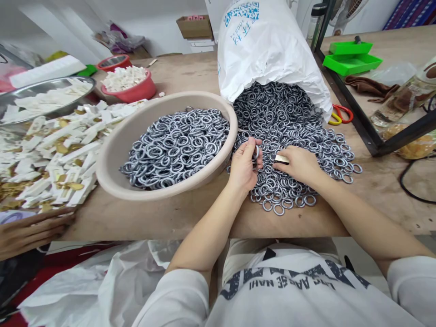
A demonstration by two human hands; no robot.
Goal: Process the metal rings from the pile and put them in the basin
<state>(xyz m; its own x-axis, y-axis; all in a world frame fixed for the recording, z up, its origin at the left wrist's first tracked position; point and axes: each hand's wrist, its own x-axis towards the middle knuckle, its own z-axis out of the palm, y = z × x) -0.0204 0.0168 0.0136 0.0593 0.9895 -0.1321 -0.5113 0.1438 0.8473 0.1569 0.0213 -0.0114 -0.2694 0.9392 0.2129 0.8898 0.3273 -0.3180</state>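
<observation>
My left hand (243, 164) is closed round a grey ring (256, 152), pinched between thumb and fingers, just right of the beige basin's rim. Close by on the right, my right hand (298, 164) grips a small flat tool (281, 159) with a pale shiny face and dark edges; its exact kind is unclear. Both hands are over a spread pile of grey rings (279, 190) on the table. These rings spill from the mouth of a white sack (262, 50) lying on its side. Many similar rings fill part of the beige basin (114, 175).
White and gold-coloured pieces (68, 159) cover the table's left side, beside a metal bowl (90, 86) and a red bowl (136, 93). Another person's hand (34, 229) rests at lower left. Scissors (341, 114), a black metal frame (354, 113) and green trays (352, 63) are on the right.
</observation>
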